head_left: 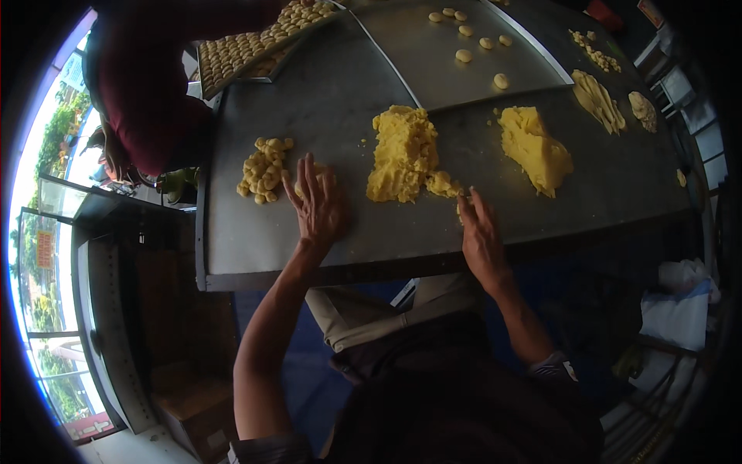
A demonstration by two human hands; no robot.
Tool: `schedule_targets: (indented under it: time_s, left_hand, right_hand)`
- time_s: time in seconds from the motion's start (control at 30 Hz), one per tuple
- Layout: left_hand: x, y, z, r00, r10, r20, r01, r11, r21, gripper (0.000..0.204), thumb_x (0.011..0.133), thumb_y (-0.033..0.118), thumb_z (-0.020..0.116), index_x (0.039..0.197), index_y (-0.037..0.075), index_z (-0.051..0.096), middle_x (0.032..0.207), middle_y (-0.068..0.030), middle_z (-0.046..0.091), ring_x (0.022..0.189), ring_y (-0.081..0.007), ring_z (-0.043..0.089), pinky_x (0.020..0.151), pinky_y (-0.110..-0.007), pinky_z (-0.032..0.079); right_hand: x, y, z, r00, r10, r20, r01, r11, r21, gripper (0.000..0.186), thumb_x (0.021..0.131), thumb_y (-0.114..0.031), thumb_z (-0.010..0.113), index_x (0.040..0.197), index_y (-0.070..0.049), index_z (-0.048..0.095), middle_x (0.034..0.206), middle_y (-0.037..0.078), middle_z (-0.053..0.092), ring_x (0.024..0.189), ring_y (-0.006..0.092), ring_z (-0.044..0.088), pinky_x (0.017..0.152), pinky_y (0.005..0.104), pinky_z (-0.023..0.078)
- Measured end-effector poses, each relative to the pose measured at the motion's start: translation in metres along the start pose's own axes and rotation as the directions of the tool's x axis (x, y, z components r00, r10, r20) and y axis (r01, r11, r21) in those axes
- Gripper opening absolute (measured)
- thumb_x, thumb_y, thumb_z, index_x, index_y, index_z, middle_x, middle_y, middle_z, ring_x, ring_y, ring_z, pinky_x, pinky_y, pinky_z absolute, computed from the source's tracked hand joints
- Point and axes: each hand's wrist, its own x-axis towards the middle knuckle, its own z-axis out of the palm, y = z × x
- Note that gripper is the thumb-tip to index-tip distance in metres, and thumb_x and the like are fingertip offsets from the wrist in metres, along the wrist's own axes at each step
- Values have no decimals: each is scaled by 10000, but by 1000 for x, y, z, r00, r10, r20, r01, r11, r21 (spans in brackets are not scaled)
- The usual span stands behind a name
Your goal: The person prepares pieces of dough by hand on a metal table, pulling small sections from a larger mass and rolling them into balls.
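Fingers stretched out, my left hand (pixel 315 205) lies low over the metal table, beside a heap of small pale-yellow balls (pixel 264 168). Some yellow shows at its fingers, mostly covered by the hand. A tall block of crumbly yellow paste (pixel 402 155) stands between my hands, with a loose lump (pixel 443 184) at its lower right. My right hand (pixel 483 236) is by that lump, its fingers closed on a small piece of yellow paste, partly hidden. Farther right sits a smoother yellow mass (pixel 533 151).
A tray of many small round pieces (pixel 255 46) is at the far left, near another person in a dark red sleeve (pixel 147 93). Several flattened rounds (pixel 464 56) lie on a far metal sheet (pixel 533 69). Folded dough (pixel 597 100) and a paler lump (pixel 642 110) rest at the right.
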Motion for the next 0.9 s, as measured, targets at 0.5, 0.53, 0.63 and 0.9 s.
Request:
schedule_targets:
  time_s: [0.5, 0.53, 0.63, 0.9]
  left_hand:
    - [-3, 10, 5, 991, 56, -119, -59, 998, -18, 206, 820, 191, 635, 972, 65, 576, 1136, -121, 538, 1154, -286, 492, 1044, -527, 245]
    - [-15, 15, 11, 997, 27, -69, -24, 999, 44, 196, 822, 192, 639, 961, 71, 573, 1086, -100, 542, 1105, -270, 499, 1005, -499, 270]
    - [-11, 26, 4, 995, -99, 28, 99, 995, 2, 166, 845, 206, 640, 932, 82, 572, 961, -59, 531, 986, -235, 513, 894, -452, 317]
    - [-65, 37, -43, 944, -248, 218, 277, 955, -111, 217, 903, 147, 582, 1096, 51, 613, 1054, -106, 562, 1027, -281, 532, 933, -463, 358]
  right_hand:
    - [47, 24, -20, 971, 46, 233, -67, 994, 83, 343, 799, 57, 673, 1142, 58, 672, 1165, 208, 611, 1012, 353, 596, 917, 402, 487]
    - [43, 19, -19, 973, 98, 209, -120, 988, 96, 355, 795, 71, 664, 1150, 69, 663, 1217, 223, 588, 1077, 366, 586, 945, 403, 485]
    - [11, 5, -2, 988, 132, 80, -131, 991, -16, 369, 799, 113, 618, 1168, 99, 635, 1353, 247, 508, 1223, 404, 534, 1017, 407, 472]
    - [-3, -5, -23, 987, 10, 161, -44, 976, 212, 387, 797, 132, 524, 1137, 31, 679, 1232, 186, 646, 1152, 360, 616, 962, 415, 522]
